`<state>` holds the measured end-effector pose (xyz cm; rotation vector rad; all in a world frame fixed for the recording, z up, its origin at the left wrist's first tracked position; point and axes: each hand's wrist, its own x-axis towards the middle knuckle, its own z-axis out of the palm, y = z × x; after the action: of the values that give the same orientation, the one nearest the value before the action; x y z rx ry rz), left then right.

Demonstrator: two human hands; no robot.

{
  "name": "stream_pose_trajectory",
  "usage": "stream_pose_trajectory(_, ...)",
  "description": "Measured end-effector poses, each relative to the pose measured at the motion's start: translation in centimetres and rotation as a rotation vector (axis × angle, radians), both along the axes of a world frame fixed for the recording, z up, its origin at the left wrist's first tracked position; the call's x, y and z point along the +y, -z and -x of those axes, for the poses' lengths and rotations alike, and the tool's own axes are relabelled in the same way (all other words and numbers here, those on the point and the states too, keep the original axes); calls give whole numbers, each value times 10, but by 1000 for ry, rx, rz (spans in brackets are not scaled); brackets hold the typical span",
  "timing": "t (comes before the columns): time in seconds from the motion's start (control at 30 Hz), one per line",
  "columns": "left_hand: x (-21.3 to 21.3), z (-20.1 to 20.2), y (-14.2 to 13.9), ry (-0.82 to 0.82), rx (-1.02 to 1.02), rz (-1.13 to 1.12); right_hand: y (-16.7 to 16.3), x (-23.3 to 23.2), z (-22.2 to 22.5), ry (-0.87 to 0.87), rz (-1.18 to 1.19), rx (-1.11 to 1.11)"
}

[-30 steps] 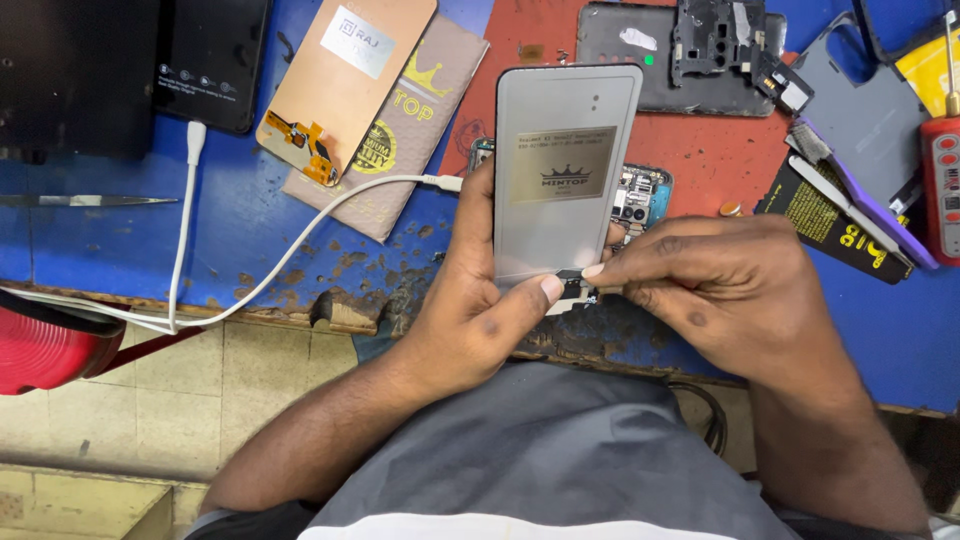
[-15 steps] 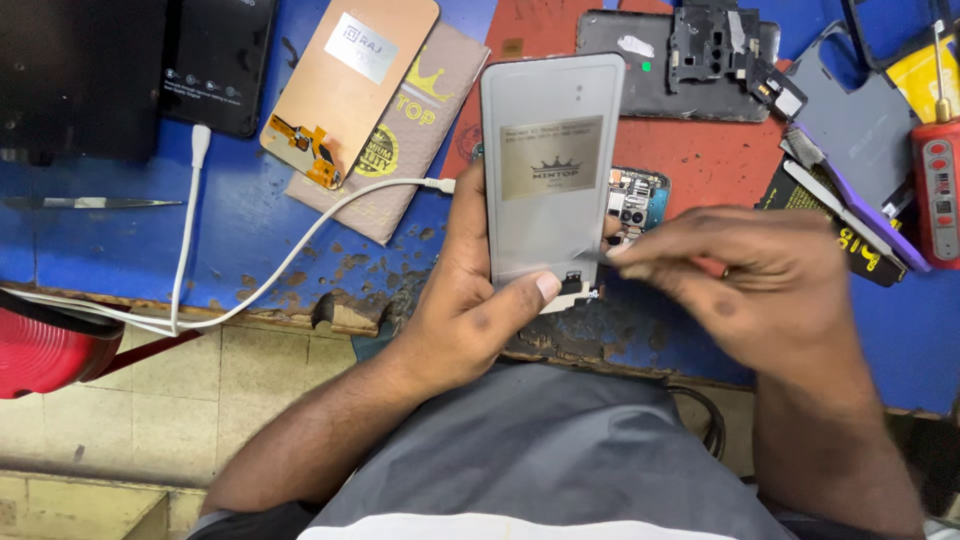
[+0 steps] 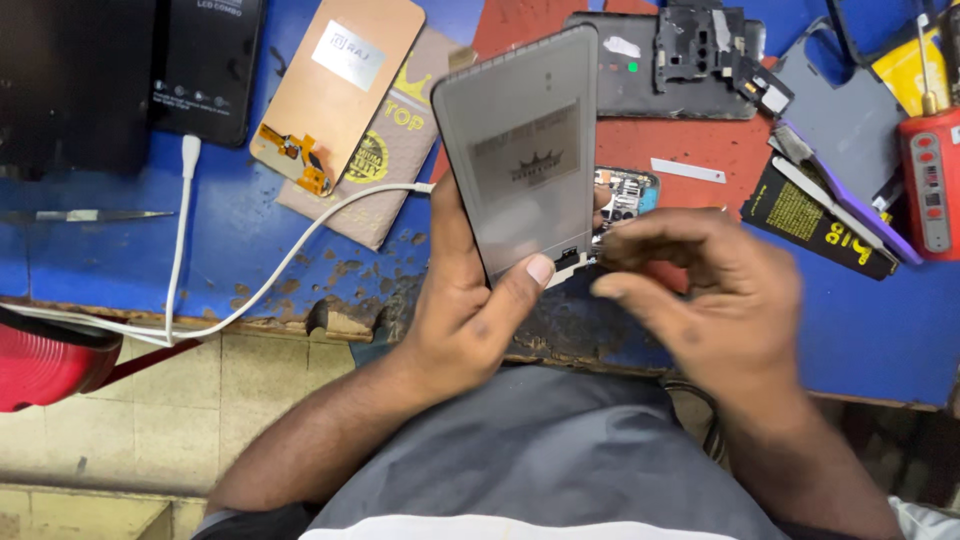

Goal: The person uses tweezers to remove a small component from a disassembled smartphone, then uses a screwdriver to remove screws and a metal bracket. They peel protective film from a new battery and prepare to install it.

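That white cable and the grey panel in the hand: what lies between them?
In the head view, the left hand lies between: the white cable runs behind it, its thumb on the grey panel.

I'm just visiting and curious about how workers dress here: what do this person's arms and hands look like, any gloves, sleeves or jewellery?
Both hands are bare: no gloves, rings or watch show on the left hand or the right hand, though the right one is blurred. The forearms are uncovered too, with no sleeves reaching them. The person wears a grey garment with a white band at its lower edge.
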<state>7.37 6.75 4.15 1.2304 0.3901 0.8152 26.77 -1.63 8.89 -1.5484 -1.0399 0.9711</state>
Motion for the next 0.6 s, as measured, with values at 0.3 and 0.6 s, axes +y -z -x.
stream_pose_trajectory(0.3,-8,0,5,-6,-38,-56,17,-1,16,-12,-68,-143)
stream_pose_trajectory(0.6,-6,2,5,44,-110,101,30,-6,20,-45,-270,-226)
